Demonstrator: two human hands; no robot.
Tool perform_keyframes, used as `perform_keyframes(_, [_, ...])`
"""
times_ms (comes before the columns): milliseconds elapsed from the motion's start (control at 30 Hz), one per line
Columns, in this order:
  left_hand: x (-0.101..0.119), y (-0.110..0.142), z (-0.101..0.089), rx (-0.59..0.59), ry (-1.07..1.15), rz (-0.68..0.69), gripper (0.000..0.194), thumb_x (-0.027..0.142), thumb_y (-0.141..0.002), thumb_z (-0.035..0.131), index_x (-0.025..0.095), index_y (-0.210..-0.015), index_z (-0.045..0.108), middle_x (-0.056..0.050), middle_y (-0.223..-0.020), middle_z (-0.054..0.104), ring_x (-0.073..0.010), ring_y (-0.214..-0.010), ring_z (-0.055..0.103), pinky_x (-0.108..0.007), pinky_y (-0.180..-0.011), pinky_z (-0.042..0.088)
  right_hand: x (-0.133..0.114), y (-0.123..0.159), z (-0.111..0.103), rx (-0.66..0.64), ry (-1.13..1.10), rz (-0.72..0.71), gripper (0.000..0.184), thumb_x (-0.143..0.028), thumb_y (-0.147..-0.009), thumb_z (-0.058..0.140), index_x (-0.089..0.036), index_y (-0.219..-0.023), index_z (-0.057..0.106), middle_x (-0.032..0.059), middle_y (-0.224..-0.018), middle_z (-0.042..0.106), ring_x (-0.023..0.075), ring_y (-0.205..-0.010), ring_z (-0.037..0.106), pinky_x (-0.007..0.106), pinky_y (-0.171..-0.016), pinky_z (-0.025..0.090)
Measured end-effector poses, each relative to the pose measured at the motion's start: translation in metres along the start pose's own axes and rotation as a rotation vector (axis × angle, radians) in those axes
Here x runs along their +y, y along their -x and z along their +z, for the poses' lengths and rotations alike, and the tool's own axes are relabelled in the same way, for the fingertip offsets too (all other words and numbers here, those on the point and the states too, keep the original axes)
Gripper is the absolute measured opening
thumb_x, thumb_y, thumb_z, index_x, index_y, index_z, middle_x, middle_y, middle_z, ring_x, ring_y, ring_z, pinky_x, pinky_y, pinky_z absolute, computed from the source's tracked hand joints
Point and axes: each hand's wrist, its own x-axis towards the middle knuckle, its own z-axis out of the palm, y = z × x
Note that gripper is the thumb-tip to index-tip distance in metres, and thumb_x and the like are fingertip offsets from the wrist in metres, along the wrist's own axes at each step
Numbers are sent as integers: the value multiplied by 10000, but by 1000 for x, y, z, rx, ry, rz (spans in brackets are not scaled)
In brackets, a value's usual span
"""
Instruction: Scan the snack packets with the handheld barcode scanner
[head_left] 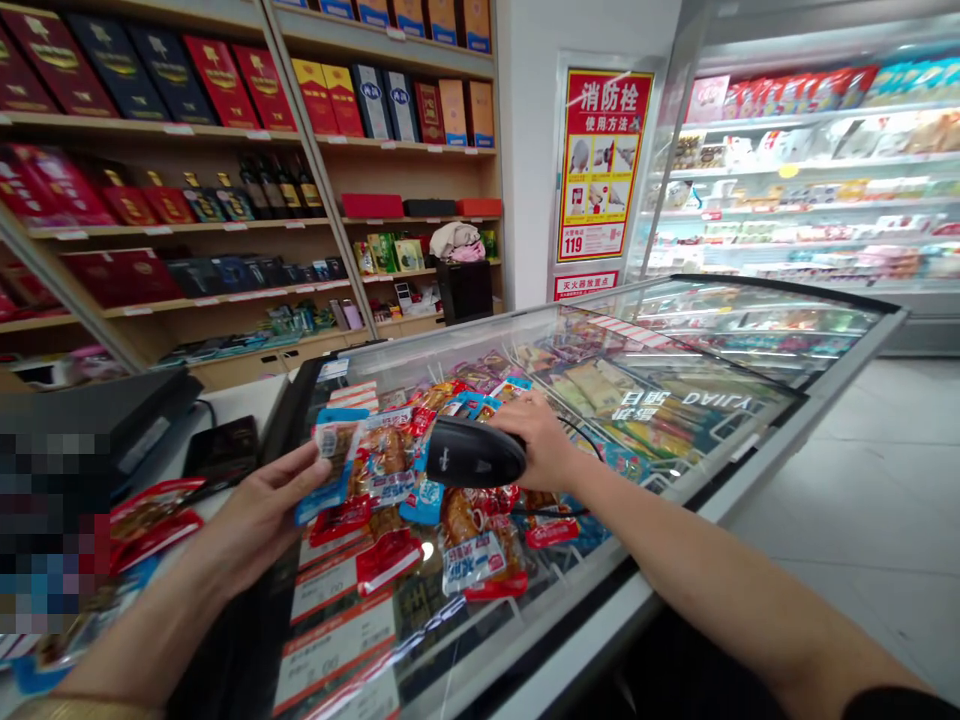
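A black barcode scanner (476,452) is gripped in my right hand (536,435), its head pointing left above a pile of snack packets. Between thumb and fingers, my left hand (281,500) pinches a blue-edged snack packet (339,455), tilted so that a white label faces the scanner. Beneath both hands, several vacuum-packed snack packets (480,545) in red and blue lie heaped on the freezer's glass top (450,660). The scanner's cable (585,435) loops out behind my right hand. My right fingers wrap its handle, which is mostly hidden.
More snack packets (154,515) lie on the counter to the left, near a black phone (221,447) and a dark machine (97,430). The glass-topped freezer (750,450) stretches away to the right. Shelves of boxes (217,200) and a lit fridge (817,180) stand behind.
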Motion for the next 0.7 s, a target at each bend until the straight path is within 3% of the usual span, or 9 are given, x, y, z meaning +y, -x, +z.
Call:
perform_keyframes(200, [-5,0,2,-48,-45,28,696,251,-290,966,198,-957,778,-31,-823,779,-161,-621,686,-242,-569,599,-3,-3,8,-79,-16,-2,294,-326,-739,658,-208,-1008,656,35,-912,723,190,-839,626,343,-813,296])
perform_keyframes(333, [-9,-7,-6,-62,-176,126,884,452,-329,974,195,-1144,746,-57,-940,792,-183,-722,714,-312,-723,625,0,-2,8,-43,-33,-19,301,-330,-724,667,-204,-997,657,38,-886,724,196,-806,621,352,-797,284])
perform_keyframes(467, [-20,-20,-8,-110,-587,522,880,679,-492,853,202,-1219,720,-105,-1179,750,-302,-1047,708,-499,-1022,524,5,0,3,39,0,17,249,-370,-749,672,-210,-939,665,38,-822,707,205,-787,610,359,-796,275])
perform_keyframes(600, [-23,-33,-8,-368,-998,859,741,728,-696,684,226,-1239,712,-108,-1350,664,-306,-1285,590,-477,-1153,396,15,5,-2,124,46,61,224,-326,-752,667,-197,-934,673,55,-873,729,202,-802,620,360,-796,281])
perform_keyframes(633, [-19,-35,-10,-357,-1058,904,714,712,-755,628,219,-1266,694,-113,-1368,652,-297,-1294,583,-465,-1147,403,18,7,-2,130,55,75,223,-330,-754,670,-194,-931,675,53,-870,730,201,-803,621,358,-790,285])
perform_keyframes(700, [-8,-36,-22,-159,-1177,953,667,647,-838,533,186,-1303,661,-141,-1366,647,-302,-1265,598,-468,-1113,437,23,8,-1,150,68,100,219,-323,-766,650,-196,-942,681,47,-842,728,201,-789,620,359,-780,289])
